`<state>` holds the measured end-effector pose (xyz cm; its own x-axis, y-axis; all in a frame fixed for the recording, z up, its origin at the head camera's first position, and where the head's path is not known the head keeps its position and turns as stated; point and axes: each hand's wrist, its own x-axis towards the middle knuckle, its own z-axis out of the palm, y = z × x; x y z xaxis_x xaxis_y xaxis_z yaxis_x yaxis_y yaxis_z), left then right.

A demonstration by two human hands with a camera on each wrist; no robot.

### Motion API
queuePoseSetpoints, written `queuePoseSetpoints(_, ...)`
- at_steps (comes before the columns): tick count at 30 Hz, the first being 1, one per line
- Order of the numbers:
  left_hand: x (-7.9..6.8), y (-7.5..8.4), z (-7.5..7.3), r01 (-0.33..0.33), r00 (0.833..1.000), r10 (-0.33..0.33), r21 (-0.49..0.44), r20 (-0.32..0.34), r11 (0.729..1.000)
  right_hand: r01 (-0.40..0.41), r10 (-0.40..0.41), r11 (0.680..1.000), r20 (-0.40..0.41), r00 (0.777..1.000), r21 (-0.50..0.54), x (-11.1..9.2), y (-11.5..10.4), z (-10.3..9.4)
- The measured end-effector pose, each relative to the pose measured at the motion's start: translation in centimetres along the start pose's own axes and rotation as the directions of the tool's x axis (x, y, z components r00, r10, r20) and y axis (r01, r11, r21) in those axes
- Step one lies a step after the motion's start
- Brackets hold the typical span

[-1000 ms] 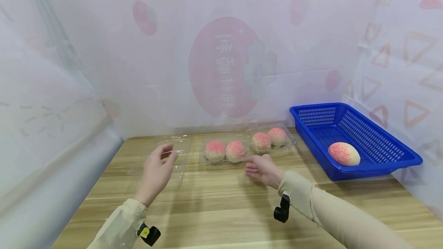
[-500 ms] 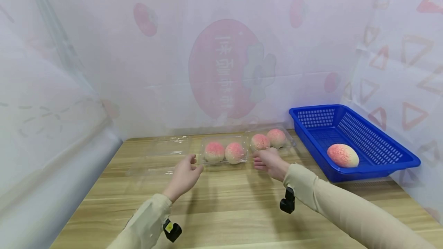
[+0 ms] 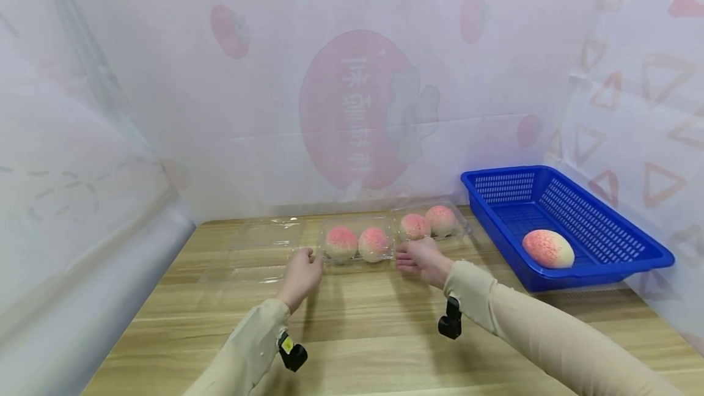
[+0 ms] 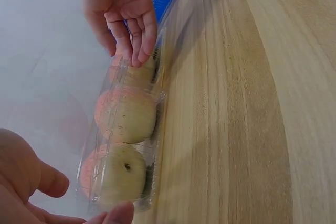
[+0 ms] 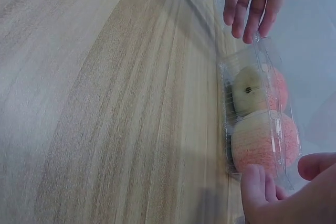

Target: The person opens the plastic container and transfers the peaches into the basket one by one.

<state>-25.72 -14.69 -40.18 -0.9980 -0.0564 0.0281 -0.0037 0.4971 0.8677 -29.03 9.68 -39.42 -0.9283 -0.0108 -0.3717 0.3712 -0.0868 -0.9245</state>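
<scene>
A clear plastic clamshell box point(image 3: 359, 222) holding two pink-and-cream peaches stands on the wooden table, its lid down over them. My left hand point(image 3: 300, 275) is at the box's left end, thumb and fingers apart. At the opposite end is my right hand point(image 3: 422, 260), its fingertips right at the side. In the right wrist view, the left hand's fairly straight fingers point(image 5: 251, 17) meet the box's end. One peach point(image 4: 123, 174) shows a dark spot in the left wrist view.
Behind my right hand sits a second clear box with two peaches point(image 3: 440, 220). A blue plastic basket point(image 3: 605, 212) at the right contains one peach point(image 3: 548, 248). An open, see-through plastic box point(image 3: 258, 249) lies at the left. A printed cloth wall point(image 3: 264, 157) closes off the back.
My left hand has moved right, from over the see-through box to the left end of the middle peach box. My right hand has shifted slightly at the other end.
</scene>
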Motion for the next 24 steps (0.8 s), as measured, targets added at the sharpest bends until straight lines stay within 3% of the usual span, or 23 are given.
queuePoseSetpoints(11, 1.0, -0.9, 0.8, 0.050, 0.998, -0.057, -0.183, -0.031, 0.982, 0.017, -0.017, 0.999, -0.001, 1.000, 0.044, 0.7, 0.4, 0.8)
queuePoseSetpoints(19, 1.7, -1.6, 1.2, 0.101, 0.992, -0.122, -0.367, -0.034, 0.925, 0.024, -0.023, 0.997, -0.018, 1.000, 0.073, 0.9, 0.7, 1.6)
queuePoseSetpoints(24, 1.8, -1.6, 1.2, 0.121, 0.990, -0.142, -0.409, -0.020, 0.904, 0.046, -0.044, 0.997, -0.030, 0.999, 0.069, 1.2, 1.1, 1.7)
